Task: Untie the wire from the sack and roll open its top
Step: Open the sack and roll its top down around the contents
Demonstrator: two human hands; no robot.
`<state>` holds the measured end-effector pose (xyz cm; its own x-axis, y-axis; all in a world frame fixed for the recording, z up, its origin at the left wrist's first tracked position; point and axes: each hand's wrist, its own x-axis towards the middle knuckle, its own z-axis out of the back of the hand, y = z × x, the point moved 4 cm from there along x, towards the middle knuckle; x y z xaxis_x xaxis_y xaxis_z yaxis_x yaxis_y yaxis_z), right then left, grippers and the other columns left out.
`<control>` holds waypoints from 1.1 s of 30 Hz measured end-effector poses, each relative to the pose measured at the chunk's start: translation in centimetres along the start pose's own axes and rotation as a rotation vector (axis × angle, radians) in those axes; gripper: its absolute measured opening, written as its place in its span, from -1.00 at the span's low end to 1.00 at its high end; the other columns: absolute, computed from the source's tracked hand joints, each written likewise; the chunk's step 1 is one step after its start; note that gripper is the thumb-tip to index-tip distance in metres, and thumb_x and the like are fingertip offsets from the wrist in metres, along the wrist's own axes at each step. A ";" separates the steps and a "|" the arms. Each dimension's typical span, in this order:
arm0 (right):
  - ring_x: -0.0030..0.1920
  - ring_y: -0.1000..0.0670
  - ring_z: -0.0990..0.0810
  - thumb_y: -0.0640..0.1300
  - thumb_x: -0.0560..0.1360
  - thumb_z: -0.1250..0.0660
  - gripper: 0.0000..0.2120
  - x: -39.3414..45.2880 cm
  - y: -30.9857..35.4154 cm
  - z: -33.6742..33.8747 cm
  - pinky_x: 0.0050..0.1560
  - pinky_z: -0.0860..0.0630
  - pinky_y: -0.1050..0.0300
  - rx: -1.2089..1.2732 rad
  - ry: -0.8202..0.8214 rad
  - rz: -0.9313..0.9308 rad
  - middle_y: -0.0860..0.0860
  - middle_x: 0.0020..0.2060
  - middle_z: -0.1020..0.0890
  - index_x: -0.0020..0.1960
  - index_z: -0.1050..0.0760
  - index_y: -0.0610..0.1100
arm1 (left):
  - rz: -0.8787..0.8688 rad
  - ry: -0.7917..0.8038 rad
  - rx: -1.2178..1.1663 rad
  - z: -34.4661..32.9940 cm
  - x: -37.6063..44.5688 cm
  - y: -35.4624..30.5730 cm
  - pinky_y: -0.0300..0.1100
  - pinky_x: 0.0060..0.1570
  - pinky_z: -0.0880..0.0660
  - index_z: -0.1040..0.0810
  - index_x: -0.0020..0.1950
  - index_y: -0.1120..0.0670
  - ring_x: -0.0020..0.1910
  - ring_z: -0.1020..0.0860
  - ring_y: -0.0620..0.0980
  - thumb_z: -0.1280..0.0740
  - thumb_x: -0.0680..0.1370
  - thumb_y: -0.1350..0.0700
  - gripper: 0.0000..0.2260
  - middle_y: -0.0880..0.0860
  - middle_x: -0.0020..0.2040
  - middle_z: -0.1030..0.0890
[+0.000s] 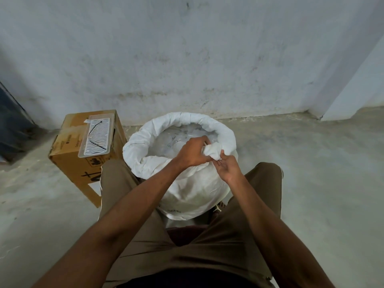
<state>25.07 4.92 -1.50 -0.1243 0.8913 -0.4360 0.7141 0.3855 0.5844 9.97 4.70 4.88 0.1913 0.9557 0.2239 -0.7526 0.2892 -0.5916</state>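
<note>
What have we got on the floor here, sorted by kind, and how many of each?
White sack: 1
Cardboard box: 1
Clear plastic tray on the box: 1
Black wire in the tray: 1
Total: 4
Both hands, left hand and right hand, grip the sack's rolled rim.

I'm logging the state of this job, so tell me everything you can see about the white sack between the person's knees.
The white woven-looking plastic sack stands upright on the concrete floor between the person's knees, near the wall. Its top is open and rolled outward into a thick cuff around most of the mouth; pale, clear-looking contents show inside. At the near right rim the fabric is bunched: the left hand grips that bunch and the right hand pinches it beside it. Faint print marks its lower front. A brown cardboard box stands to its left.
</note>
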 end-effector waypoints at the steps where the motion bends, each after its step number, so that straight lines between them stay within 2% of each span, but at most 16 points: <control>1: 0.13 -0.14 -0.62 -0.24 0.64 -0.26 -0.63 -0.3 0.1 0.2 -0.07 -0.69 0.05 -0.018 0.005 0.004 -0.22 0.20 -0.61 0.40 -0.40 -0.36 | -0.020 0.008 0.022 -0.1 0.1 -0.2 -0.04 -0.18 -0.56 -0.54 -0.01 -0.02 -0.15 -0.60 -0.07 -0.50 0.32 -0.07 -0.68 -0.10 -0.13 -0.63; 4: 0.15 -0.15 -0.62 -0.30 0.56 -0.39 -0.63 -0.6 0.9 0.9 0.04 -0.62 0.01 -0.261 -0.102 0.114 -0.23 0.29 -0.57 0.34 -0.44 -0.29 | -0.085 0.022 0.158 -0.6 0.1 -0.5 -0.08 -0.26 -0.44 -0.45 -0.12 0.01 -0.18 -0.55 0.03 -0.44 0.37 0.14 -0.80 -0.05 -0.16 -0.59; 7: 0.17 -0.05 -0.52 -0.24 0.35 -0.59 -0.20 -1.0 3.4 1.3 0.06 -0.57 0.09 -0.832 -0.298 0.502 -0.09 0.33 -0.36 0.46 -0.24 -0.11 | -0.107 -0.017 0.218 -0.8 -0.1 -0.6 -0.11 -0.28 -0.36 -0.49 -0.09 0.09 -0.20 -0.52 0.04 -0.40 0.33 0.24 -0.80 0.00 -0.15 -0.58; 9: 0.27 -0.10 -0.43 -0.14 0.26 -0.61 -0.13 -1.1 4.7 0.3 0.21 -0.52 -0.02 -1.408 -0.156 0.863 -0.07 0.36 -0.33 0.48 -0.29 -0.04 | -0.125 -0.054 0.239 -0.8 -0.3 -0.3 -0.14 -0.28 -0.33 -0.51 -0.07 0.09 -0.21 -0.51 0.05 -0.38 0.32 0.27 -0.78 0.00 -0.14 -0.59; 11: 0.42 -0.17 -0.26 -0.04 0.24 -0.59 -0.11 -1.0 4.2 -0.1 0.39 -0.32 -0.17 -1.917 0.093 0.919 -0.01 0.47 -0.28 0.50 -0.31 0.07 | -0.147 -0.081 0.258 -0.8 -0.6 0.2 -0.15 -0.29 -0.32 -0.51 -0.08 0.10 -0.22 -0.53 0.06 -0.37 0.31 0.30 -0.77 0.01 -0.16 -0.59; 12: 0.45 -0.19 -0.22 -0.03 0.25 -0.59 -0.11 -0.9 4.0 -0.2 0.41 -0.25 -0.21 -2.044 0.188 0.935 0.02 0.51 -0.28 0.51 -0.31 0.08 | -0.168 -0.085 0.271 -0.9 -0.6 0.3 -0.15 -0.31 -0.34 -0.51 -0.09 0.12 -0.23 -0.55 0.08 -0.38 0.30 0.31 -0.77 0.02 -0.16 -0.60; 14: 0.46 -0.20 -0.28 -0.02 0.28 -0.60 -0.16 -0.6 4.0 -0.8 0.41 -0.26 -0.26 -2.127 0.287 1.012 0.01 0.48 -0.39 0.50 -0.35 0.00 | -0.228 -0.094 0.287 -1.3 -1.0 0.3 -0.11 -0.35 -0.40 -0.52 -0.11 0.14 -0.26 -0.56 0.12 -0.40 0.29 0.34 -0.77 0.04 -0.19 -0.61; 17: 0.35 -0.10 -0.45 -0.04 0.29 -0.60 -0.29 0.5 3.6 -2.1 0.38 -0.30 -0.15 -2.164 0.418 0.983 -0.01 0.29 -0.57 0.39 -0.46 -0.09 | -0.311 -0.101 0.275 -1.5 -1.4 0.5 -0.10 -0.37 -0.42 -0.54 -0.09 0.16 -0.28 -0.56 0.13 -0.46 0.31 0.31 -0.77 0.06 -0.20 -0.61; 18: 0.24 -0.08 -0.54 -0.05 0.29 -0.59 -0.41 0.7 3.3 -2.5 0.30 -0.37 -0.09 -2.170 0.468 0.988 -0.01 0.17 -0.63 0.28 -0.53 -0.10 | -0.322 -0.084 0.258 -1.4 -1.6 0.7 -0.07 -0.35 -0.46 -0.54 -0.05 0.14 -0.26 -0.56 0.11 -0.48 0.34 0.25 -0.77 0.05 -0.17 -0.60; 20: -0.06 -0.12 -0.65 -0.12 0.30 -0.56 -0.69 0.8 2.8 -3.2 -0.04 -0.48 0.04 -2.160 0.492 1.076 -0.04 -0.11 -0.66 0.00 -0.59 -0.15 | -0.260 0.011 0.147 -1.1 -2.2 1.0 -0.01 -0.19 -0.55 -0.50 0.07 0.03 -0.13 -0.56 0.01 -0.53 0.36 0.08 -0.65 -0.03 -0.05 -0.58; 22: -0.24 -0.14 -0.65 -0.18 0.29 -0.56 -0.76 1.0 2.9 -3.3 -0.26 -0.43 0.11 -2.153 0.458 1.207 -0.05 -0.26 -0.64 -0.11 -0.57 -0.16 | -0.141 0.096 -0.012 -0.9 -3.3 1.7 -0.12 -0.01 -0.55 -0.41 0.25 -0.06 0.07 -0.55 -0.08 -0.57 0.29 -0.06 -0.40 -0.07 0.12 -0.54; 25: -0.28 -0.14 -0.63 -0.21 0.23 -0.58 -0.70 1.0 3.6 -3.0 -0.30 -0.45 0.09 -2.202 0.345 1.335 -0.04 -0.29 -0.64 -0.10 -0.57 -0.15 | 0.018 0.152 0.222 -0.2 -4.8 4.4 -0.04 0.09 -0.55 -0.28 0.47 -0.06 0.19 -0.55 0.01 -0.55 0.24 -0.19 -0.13 0.06 0.30 -0.48; 27: -0.24 -0.13 -0.64 -0.23 0.20 -0.58 -0.64 1.5 3.6 -2.8 -0.24 -0.44 0.07 -2.288 0.321 1.327 -0.03 -0.25 -0.64 -0.05 -0.57 -0.14 | 0.099 0.240 0.440 0.4 -5.3 7.0 -0.02 0.03 -0.55 -0.45 0.39 -0.03 0.10 -0.60 0.10 -0.50 0.32 -0.21 -0.31 0.08 0.19 -0.59; 29: -0.10 -0.13 -0.63 -0.16 0.22 -0.56 -0.57 1.7 3.3 -3.3 -0.08 -0.40 0.01 -2.347 0.369 1.191 -0.02 -0.12 -0.64 0.05 -0.53 -0.11 | 0.143 0.181 0.467 1.1 -5.7 8.2 -0.05 -0.08 -0.53 -0.61 0.21 -0.04 0.02 -0.63 0.11 -0.45 0.39 -0.16 -0.57 0.04 0.04 -0.67; 31: 0.04 -0.03 -0.57 0.08 0.16 -0.56 -0.37 1.4 2.8 -4.2 0.07 -0.35 -0.02 -2.353 0.483 1.026 0.03 0.07 -0.57 0.16 -0.45 -0.04 | 0.091 0.055 0.466 1.5 -5.9 7.6 -0.09 -0.20 -0.49 -0.63 0.09 -0.04 -0.07 -0.64 0.11 -0.45 0.40 -0.01 -0.72 0.00 -0.06 -0.67; 33: 0.12 0.09 -0.45 0.28 0.08 -0.54 -0.17 0.6 2.1 -5.1 0.13 -0.30 0.00 -2.218 0.611 0.878 0.10 0.18 -0.48 0.27 -0.37 0.07 | -0.036 0.016 0.517 0.6 -5.9 6.6 -0.11 -0.32 -0.42 -0.61 0.00 0.02 -0.19 -0.64 0.14 -0.47 0.33 0.14 -0.74 0.00 -0.15 -0.62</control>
<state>22.96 7.50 2.97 -0.7075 0.6987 0.1062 -0.6815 -0.7143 0.1593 3.52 0.99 0.11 0.2297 0.9474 0.2230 -0.9576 0.2610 -0.1223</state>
